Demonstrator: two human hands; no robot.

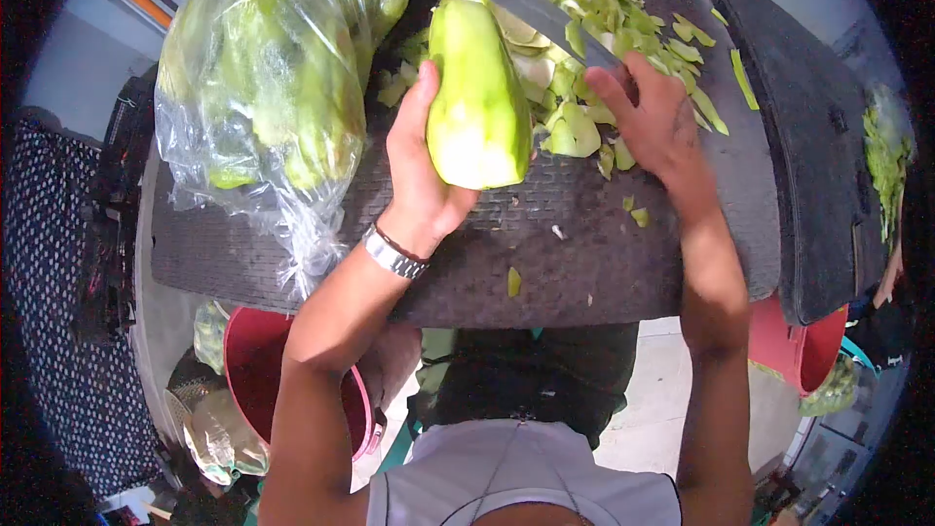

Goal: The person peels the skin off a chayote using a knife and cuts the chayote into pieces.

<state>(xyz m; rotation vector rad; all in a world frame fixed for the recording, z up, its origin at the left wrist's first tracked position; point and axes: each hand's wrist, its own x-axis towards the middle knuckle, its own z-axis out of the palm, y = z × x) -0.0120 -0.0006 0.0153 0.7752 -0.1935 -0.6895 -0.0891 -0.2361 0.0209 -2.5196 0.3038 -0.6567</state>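
My left hand (424, 161) is wrapped round a large pale-green papaya (477, 97), holding it tilted above the dark table (438, 282). Much of its skin is gone, and its near end looks cut flat and bright. In my right hand (648, 117) is a knife (545, 18), its broad blade pointing left over the papaya's far end. A bit of green peel clings to the blade. Behind and below the knife lies a pile of green peelings (643, 34). The knife's handle is mostly hidden in my fingers.
A knotted clear plastic bag (263, 88) full of green fruit sits on the table's left side. Several loose peel scraps (513, 281) dot the surface. Below stand a red bucket (255, 370) at left and another red bucket (804, 346) at right. A dark panel (808, 146) borders the right edge.
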